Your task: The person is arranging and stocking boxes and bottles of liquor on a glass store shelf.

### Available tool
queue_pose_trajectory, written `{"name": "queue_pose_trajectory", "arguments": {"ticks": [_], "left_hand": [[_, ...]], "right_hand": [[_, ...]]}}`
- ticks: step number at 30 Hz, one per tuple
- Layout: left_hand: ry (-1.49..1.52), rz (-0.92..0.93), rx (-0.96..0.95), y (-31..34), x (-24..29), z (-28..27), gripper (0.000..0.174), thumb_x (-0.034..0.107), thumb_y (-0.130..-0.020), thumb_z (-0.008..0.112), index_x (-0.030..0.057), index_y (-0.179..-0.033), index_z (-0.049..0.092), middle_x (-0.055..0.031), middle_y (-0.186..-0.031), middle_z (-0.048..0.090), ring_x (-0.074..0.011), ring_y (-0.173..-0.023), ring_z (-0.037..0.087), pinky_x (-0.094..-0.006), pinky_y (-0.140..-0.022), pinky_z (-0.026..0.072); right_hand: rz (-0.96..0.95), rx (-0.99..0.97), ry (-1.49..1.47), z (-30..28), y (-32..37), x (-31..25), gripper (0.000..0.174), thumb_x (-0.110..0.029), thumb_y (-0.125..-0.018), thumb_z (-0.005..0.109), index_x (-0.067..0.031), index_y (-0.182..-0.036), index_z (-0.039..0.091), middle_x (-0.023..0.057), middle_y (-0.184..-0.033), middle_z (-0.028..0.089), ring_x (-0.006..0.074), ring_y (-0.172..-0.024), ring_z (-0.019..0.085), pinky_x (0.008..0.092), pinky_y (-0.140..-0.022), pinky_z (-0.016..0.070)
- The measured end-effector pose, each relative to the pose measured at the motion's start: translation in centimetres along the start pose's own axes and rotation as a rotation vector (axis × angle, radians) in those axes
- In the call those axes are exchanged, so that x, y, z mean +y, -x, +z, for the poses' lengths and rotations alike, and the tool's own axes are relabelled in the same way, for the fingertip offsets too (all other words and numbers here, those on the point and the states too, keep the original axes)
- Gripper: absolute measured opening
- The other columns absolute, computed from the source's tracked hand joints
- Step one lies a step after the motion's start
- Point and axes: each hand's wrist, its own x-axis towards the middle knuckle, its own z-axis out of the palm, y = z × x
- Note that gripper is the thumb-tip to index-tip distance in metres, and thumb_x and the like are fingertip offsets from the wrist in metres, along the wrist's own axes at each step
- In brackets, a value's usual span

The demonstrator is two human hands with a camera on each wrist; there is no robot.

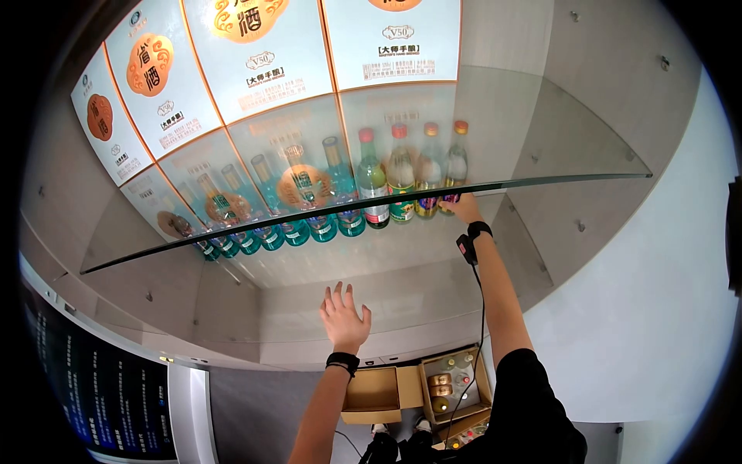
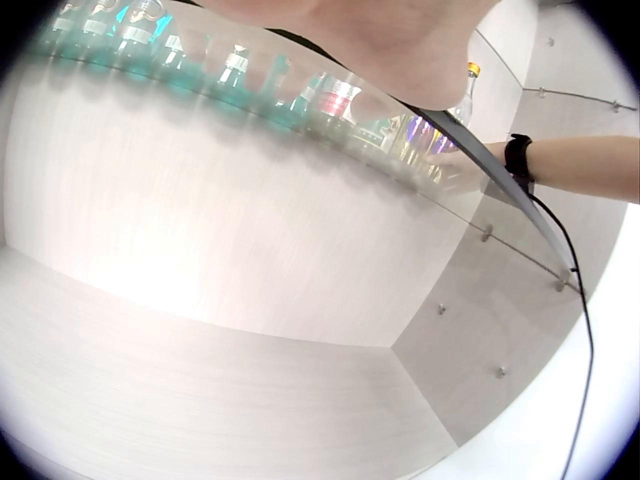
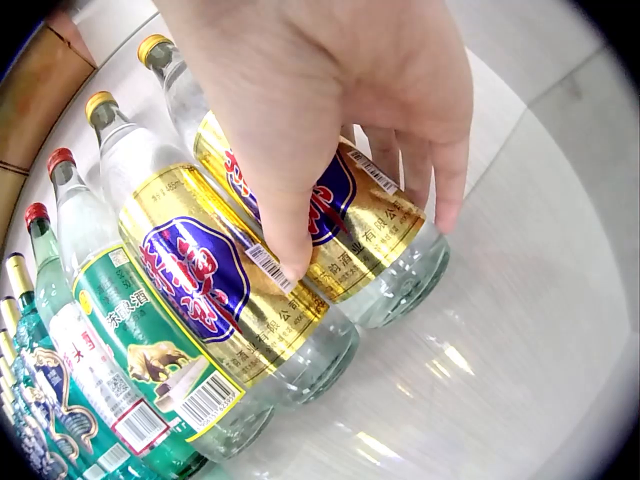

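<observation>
My right hand [image 1: 465,207] curls round the lower part of a clear glass bottle [image 3: 372,245] with a gold and purple label, at the right end of a row. In the right wrist view the thumb lies between it and a matching yellow-capped bottle [image 3: 195,270]. Further left stand a red-capped bottle with a green label [image 3: 135,340], a green bottle with a white label [image 3: 95,370] and several teal bottles [image 1: 294,230]. My left hand [image 1: 345,319] is held up with fingers spread, below and in front of the row, holding nothing.
A curved glass shelf [image 1: 533,181] reaches across above my right hand, its front edge close by. Large light-blue boxes [image 1: 267,85] stand at the back. An open carton [image 1: 369,387] and a second carton with bottles [image 1: 485,387] are on the floor. A cable [image 1: 482,309] hangs from the right wrist.
</observation>
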Motion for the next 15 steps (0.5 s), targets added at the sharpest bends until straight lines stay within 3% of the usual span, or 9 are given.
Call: {"name": "queue_pose_trajectory", "arguments": {"ticks": [8, 12, 15], "left_hand": [[-0.006, 0.011, 0.018, 0.1, -0.3, 0.5, 0.052, 0.029, -0.075, 0.049, 0.0055, -0.12, 0.043, -0.0109, -0.127, 0.036, -0.033, -0.123, 0.027, -0.0442, -0.097, 0.025], [0.033, 0.007, 0.016, 0.2, -0.3, 0.5, 0.052, 0.029, -0.075, 0.049, 0.0053, -0.12, 0.042, -0.0118, -0.127, 0.036, -0.0335, -0.123, 0.027, -0.0453, -0.097, 0.024], [0.046, 0.0, 0.0, 0.1, -0.3, 0.6, 0.053, 0.029, -0.075, 0.05, 0.0056, -0.121, 0.041, -0.0122, -0.127, 0.035, -0.0339, -0.123, 0.026, -0.0461, -0.097, 0.0231]], "right_hand": [[0.043, 0.037, 0.048, 0.6, 1.2, -0.1, 0.083, -0.019, -0.054, 0.08, 0.0032, -0.117, 0.03, 0.0232, -0.107, 0.052, 0.036, -0.102, 0.051, 0.0375, -0.088, 0.0406], [0.055, 0.061, 0.081, 0.0, 3.5, -1.7, 0.082, -0.017, -0.054, 0.08, 0.0061, -0.116, 0.031, 0.0269, -0.112, 0.047, 0.0382, -0.105, 0.047, 0.039, -0.09, 0.039], [0.093, -0.054, 0.219, -2.3, 5.1, -3.6, 0.079, -0.028, -0.062, 0.074, 0.0069, -0.118, 0.032, 0.0279, -0.114, 0.044, 0.0379, -0.106, 0.046, 0.0384, -0.091, 0.0376]]}}
